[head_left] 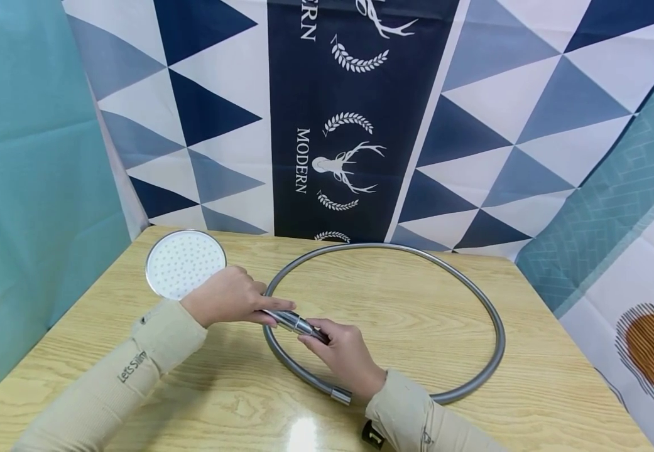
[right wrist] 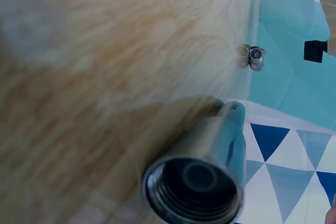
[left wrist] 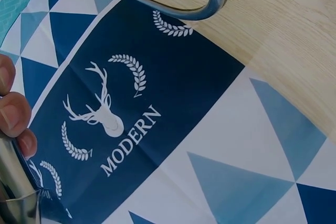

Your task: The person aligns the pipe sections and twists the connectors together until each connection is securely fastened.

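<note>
While my left hand (head_left: 230, 298) grasps the shower head (head_left: 182, 262) by its handle (head_left: 286, 319), the white spray face sits just outside the looped hose (head_left: 499, 333), to its left, turned up toward me. The handle's long axis runs on a slant, from that face down to a chrome end nearer me, so the narrow end points rightward, crossing above the left side of the hose. There it meets a chrome fitting (head_left: 306, 327), end to end and on the same line, with a seam showing between them; whether the two are fastened I can't tell. My right hand (head_left: 352, 355) pinches that fitting between thumb and fingers, over the near left part of the hose. My left arm reaches in from the near side, left of the hose, the index finger laid straight along the handle and the thumb below. My right forearm comes in from the near right, its sleeve passing over the near edge of the hose. Just beside my right wrist, the hose's chrome nut (head_left: 340, 395) lies on the wooden table (head_left: 219, 402), its end pointing right and toward me.
</note>
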The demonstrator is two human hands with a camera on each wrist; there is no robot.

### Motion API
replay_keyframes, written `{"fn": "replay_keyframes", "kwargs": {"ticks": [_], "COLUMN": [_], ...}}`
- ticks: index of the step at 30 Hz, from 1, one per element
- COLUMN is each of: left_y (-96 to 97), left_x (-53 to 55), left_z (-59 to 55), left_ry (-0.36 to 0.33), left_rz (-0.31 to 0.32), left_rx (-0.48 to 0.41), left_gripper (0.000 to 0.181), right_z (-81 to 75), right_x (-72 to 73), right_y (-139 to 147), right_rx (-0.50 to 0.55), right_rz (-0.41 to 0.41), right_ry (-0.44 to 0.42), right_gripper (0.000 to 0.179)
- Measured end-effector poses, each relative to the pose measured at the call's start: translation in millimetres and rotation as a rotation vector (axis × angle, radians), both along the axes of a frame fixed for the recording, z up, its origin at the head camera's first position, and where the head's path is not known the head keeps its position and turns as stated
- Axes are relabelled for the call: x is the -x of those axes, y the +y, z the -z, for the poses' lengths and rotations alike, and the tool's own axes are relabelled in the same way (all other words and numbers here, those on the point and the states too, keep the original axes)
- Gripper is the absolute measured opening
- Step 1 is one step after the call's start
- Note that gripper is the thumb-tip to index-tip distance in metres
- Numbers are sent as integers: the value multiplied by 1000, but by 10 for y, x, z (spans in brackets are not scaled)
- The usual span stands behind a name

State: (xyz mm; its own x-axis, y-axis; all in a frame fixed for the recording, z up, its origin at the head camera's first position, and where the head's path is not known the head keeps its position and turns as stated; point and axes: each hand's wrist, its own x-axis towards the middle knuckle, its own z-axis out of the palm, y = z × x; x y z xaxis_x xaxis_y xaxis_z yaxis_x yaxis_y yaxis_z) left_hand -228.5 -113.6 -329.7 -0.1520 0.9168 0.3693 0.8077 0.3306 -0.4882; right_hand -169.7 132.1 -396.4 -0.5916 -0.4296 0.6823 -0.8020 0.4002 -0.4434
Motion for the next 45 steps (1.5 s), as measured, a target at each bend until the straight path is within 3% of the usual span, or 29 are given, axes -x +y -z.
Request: {"fn": "replay_keyframes", "kwargs": {"ticks": [12,17,22,26,32,36,40,45], "left_y": [68,124,232,422,813,1050,1267,1512], "left_x": [70,90,158,235,341,362,356,318], "left_z": [-5,-5,5,10,58,129,228,330], "left_ry": [14,84,176,190,113,101,93,22], "left_rz": [35,55,59,70,35,-10,-71,-159], "left_rx": [0,-3,-2,-38,-51,-32,-12,26], "left_gripper": [36,39,42,37,31,30,31,32], "right_z": [-27,-37,-42,-64,-129,-133,-95,-22], "right_x": [21,41,57,57,44,30,15,-8], "right_y": [61,95,165,275,525,708,877,1054], "right_rx": [26,36,61,107,141,119,94,86], "right_rz": [-26,-26,53,148,322,403,439,483], "right_ry": [-112,-103,-141,-212,-367,-459,-498,-571], "right_gripper": [18,16,16,14,13,14,16,16]}}
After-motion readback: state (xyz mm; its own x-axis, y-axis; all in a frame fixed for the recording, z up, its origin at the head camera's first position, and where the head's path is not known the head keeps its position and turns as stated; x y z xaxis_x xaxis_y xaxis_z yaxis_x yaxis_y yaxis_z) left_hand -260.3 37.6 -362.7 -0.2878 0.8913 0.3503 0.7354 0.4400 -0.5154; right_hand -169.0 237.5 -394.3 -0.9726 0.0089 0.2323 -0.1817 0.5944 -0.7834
